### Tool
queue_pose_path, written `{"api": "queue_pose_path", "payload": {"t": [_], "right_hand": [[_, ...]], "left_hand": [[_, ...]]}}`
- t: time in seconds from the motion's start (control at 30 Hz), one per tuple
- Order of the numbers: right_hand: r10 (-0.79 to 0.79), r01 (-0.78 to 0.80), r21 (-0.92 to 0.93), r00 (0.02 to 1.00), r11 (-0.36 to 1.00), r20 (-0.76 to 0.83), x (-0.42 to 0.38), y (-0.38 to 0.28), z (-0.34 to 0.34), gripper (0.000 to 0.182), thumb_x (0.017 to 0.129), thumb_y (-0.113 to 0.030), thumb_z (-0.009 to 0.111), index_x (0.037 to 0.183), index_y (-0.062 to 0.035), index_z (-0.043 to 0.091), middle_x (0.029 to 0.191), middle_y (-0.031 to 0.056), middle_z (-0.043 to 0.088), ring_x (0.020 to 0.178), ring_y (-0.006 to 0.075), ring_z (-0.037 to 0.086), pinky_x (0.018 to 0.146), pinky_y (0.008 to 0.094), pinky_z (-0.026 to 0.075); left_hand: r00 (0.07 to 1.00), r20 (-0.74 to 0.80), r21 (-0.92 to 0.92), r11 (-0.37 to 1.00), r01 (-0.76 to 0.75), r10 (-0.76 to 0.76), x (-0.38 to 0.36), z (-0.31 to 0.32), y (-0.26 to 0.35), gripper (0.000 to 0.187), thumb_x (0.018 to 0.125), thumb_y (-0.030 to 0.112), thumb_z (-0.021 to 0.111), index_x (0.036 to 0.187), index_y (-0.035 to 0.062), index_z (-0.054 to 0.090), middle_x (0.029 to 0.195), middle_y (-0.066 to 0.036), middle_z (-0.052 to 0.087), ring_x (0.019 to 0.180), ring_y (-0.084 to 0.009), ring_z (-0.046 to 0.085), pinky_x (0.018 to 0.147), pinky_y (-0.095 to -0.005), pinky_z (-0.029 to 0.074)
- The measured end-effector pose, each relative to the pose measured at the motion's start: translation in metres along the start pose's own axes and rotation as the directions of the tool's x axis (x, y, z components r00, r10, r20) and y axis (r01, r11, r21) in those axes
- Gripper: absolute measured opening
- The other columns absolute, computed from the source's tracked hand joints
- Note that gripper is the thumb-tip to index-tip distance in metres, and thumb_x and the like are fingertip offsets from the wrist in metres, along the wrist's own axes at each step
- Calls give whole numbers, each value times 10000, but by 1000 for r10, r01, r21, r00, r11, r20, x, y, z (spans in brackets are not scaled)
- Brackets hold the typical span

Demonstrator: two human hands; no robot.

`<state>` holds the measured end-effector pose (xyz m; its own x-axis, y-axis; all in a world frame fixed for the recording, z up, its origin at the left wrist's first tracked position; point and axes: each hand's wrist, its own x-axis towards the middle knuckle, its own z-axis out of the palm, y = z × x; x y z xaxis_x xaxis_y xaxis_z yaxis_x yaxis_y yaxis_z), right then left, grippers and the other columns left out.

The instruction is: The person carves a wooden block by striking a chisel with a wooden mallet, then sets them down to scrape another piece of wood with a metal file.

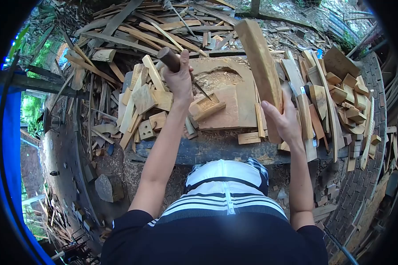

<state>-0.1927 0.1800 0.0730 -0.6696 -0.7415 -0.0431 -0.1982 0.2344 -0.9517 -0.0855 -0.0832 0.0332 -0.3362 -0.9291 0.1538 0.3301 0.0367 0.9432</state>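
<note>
We are gripping a chisel [172,59] in the left hand [180,81], fingers closed; right hand [284,118] fingers are clamping the plank [261,70] upright. Risk: blade glancing toward the notched block [206,108] just below.

- Outdoor daylight; green foliage [40,55] at the left edge.
- Brick paving [362,185] curves at right.
- Wood offcuts [132,31] pile behind the dark workbench [208,152].
- Bare dirt ground [62,150] lies left.

Loose offcuts [141,106] crowd the block's [225,110] left, stacked slats [340,101] its right; its flat middle lies open.
</note>
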Motion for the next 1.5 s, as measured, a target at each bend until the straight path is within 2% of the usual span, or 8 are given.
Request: {"api": "queue_pose_path", "payload": {"t": [0.07, 0.17, 0.3, 1.1, 1.3, 1.37, 1.43, 1.5], "right_hand": [[95, -99, 184, 995, 978, 29, -7, 2, 3, 705, 864, -336, 696, 1403, 18, 411, 1081, 154, 645, 978, 234, 628, 875, 364, 495], [-57, 47, -125, 995, 991, -80, -13, 30, 8, 551, 896, -250, 676, 1325, 29, 471, 1124, 116, 618, 1040, 181, 577, 941, 304, 444], [101, -91, 126, 992, 988, -74, -21, 21, 18, 536, 863, -322, 698, 1229, 30, 526, 1028, 175, 664, 937, 202, 640, 826, 338, 504], [119, -116, 30, 988, 993, -95, -16, 22, 11, 500, 877, -350, 695, 1148, 30, 515, 941, 137, 649, 836, 195, 637, 750, 334, 514], [-137, 162, 145, 976, 976, -168, 5, -58, 1, 481, 875, -255, 718, 1198, 7, 476, 970, 104, 606, 851, 151, 589, 758, 299, 491], [-187, 221, 240, 970, 945, -155, 10, -68, 2, 490, 850, -233, 732, 1191, 2, 471, 995, 111, 603, 871, 162, 585, 770, 301, 489], [-372, 355, -117, 909, 928, -187, 14, -62, 2, 515, 817, -239, 748, 1179, -3, 468, 962, 133, 617, 831, 197, 608, 745, 322, 500], [-170, 168, -146, 985, 975, 0, 17, -61, 8, 534, 818, -303, 725, 1176, -5, 465, 881, 199, 652, 744, 270, 675, 636, 387, 523]], "left_hand": [[995, -61, 13, 997, -80, 81, 2, -1, 1, 289, 874, 296, 758, 849, 78, 571, 698, 24, 556, 602, -69, 529, 555, -228, 442], [998, -36, -6, 998, -61, 61, -13, 7, 5, 352, 843, 373, 772, 774, 107, 551, 637, 48, 542, 536, -37, 532, 463, -186, 411], [1000, -11, 120, 993, 24, -22, -28, 21, -2, 387, 860, 434, 741, 779, 95, 575, 598, 49, 531, 515, -39, 507, 468, -199, 393], [957, 279, 239, 960, -148, 78, -20, 37, -46, 335, 870, 308, 766, 722, 67, 586, 615, 48, 549, 544, -39, 503, 495, -215, 397], [944, 319, 392, 918, -54, -80, -24, 47, -45, 324, 835, 276, 804, 823, 35, 589, 656, 27, 581, 618, -57, 496, 560, -240, 432], [914, 391, 294, 925, -239, 112, -38, 52, -45, 325, 816, 274, 819, 834, 44, 591, 660, -4, 613, 602, -66, 521, 552, -255, 446], [889, 434, 321, 898, -303, 145, -48, 54, -42, 270, 804, 200, 817, 867, 49, 603, 683, -39, 648, 603, -74, 558, 556, -270, 465], [849, 478, 267, 883, -385, 225, -56, 54, -44, 237, 783, 115, 800, 901, 36, 611, 721, -56, 668, 638, -76, 589, 576, -284, 479]]}}
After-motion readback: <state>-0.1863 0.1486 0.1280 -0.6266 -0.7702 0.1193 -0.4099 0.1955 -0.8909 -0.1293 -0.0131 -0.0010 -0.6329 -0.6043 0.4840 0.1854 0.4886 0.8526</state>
